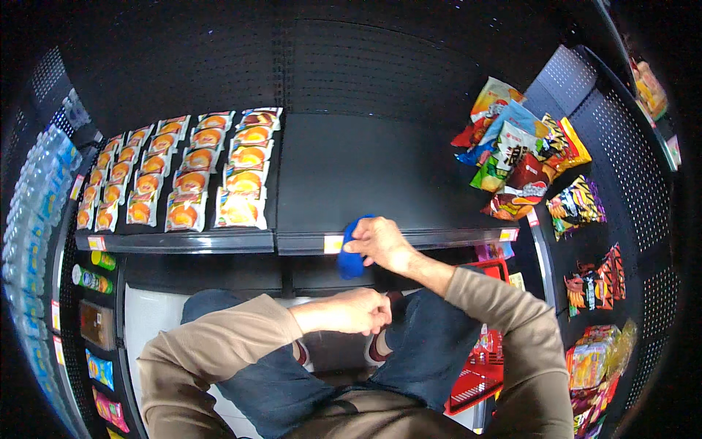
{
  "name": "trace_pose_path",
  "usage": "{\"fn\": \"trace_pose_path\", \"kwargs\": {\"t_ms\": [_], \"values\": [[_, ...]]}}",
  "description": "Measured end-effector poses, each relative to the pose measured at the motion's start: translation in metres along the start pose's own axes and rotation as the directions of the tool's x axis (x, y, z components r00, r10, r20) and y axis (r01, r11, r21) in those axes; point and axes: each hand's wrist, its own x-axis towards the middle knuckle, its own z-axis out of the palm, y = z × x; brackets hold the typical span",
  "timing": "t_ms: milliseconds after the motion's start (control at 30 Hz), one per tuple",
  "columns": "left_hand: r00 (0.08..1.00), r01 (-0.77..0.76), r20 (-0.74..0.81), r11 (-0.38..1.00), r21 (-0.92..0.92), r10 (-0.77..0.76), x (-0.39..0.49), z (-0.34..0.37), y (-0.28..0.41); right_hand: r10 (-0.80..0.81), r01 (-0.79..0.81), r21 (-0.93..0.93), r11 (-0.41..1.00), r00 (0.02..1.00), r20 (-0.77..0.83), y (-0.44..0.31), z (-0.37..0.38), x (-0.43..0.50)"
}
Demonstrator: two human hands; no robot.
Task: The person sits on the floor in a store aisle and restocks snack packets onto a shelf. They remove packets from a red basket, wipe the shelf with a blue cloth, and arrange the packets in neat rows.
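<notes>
My right hand [382, 245] pinches a blue cloth [351, 266] at the front edge of the black shelf [351, 175]. The cloth hangs down over the shelf lip beside a price tag [332, 244], and its lower part is blurred. My left hand [351, 311] is held above my knees, below the cloth, its fingers curled in with nothing visible in them. To the left, rows of packaged round cakes [241, 181] lie on the neighbouring shelf section. A heap of snack bags [510, 153] rests at the shelf's right end.
A red shopping basket [474, 384] with packages stands by my right leg. Bottled water [38, 203] lines the far left. Snack canisters [92, 279] stand on the lower left shelf. More snack packs [595, 356] fill side shelves at right. A perforated panel [630, 164] rises there.
</notes>
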Motion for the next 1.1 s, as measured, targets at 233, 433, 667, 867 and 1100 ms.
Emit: {"fn": "trace_pose_path", "kwargs": {"t_ms": [233, 433, 667, 867, 1100], "values": [[0.995, -0.093, -0.014, 0.974, 0.208, 0.098, -0.019, 0.012, -0.009, -0.084, 0.088, 0.106, 0.991, 0.996, -0.042, -0.044, 0.089, 0.023], [0.982, -0.154, -0.068, 0.961, 0.229, 0.174, -0.033, 0.014, -0.011, -0.140, 0.144, 0.458, 0.877, 0.989, -0.042, -0.027, 0.091, 0.032], [0.969, -0.205, -0.084, 0.948, 0.244, 0.231, -0.047, 0.020, -0.013, -0.206, 0.358, 0.343, 0.869, 0.890, -0.408, -0.034, 0.010, 0.007], [0.976, -0.201, -0.025, 0.938, 0.283, 0.217, -0.050, 0.017, -0.009, -0.453, 0.401, -0.212, 0.891, 0.798, -0.398, -0.077, -0.001, 0.012], [0.973, -0.206, -0.037, 0.931, 0.301, 0.227, -0.048, 0.014, -0.005, -0.559, 0.482, -0.580, 0.656, 0.827, 0.055, -0.054, 0.052, 0.018]]}}
